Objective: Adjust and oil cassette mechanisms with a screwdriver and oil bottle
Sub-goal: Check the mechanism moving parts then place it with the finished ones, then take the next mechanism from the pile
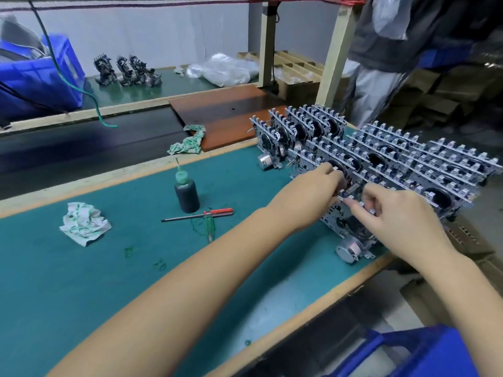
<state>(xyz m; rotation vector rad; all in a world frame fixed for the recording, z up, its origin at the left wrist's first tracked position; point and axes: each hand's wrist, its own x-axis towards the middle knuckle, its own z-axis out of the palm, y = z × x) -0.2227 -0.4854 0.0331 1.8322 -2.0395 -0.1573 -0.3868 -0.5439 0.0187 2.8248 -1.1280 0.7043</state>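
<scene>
Several cassette mechanisms (408, 161) stand upright in rows on the right of the green mat (109, 268). My left hand (313, 191) and my right hand (394, 213) both pinch the top edge of the nearest mechanism (351, 227), whose silver motor (349, 248) points toward me. A dark oil bottle (186, 194) with a green needle cap stands upright left of the hands. A red-handled screwdriver (200, 214) lies flat just in front of the bottle. A clear green screwdriver (209, 227) lies beside it.
Crumpled rags lie at the mat's left (84, 223) and far edge (187, 141). Blue bins sit at far left (35, 77) and bottom right (424, 352). More mechanisms (126, 70) stand on the back bench. A person (402, 50) stands at the rear right.
</scene>
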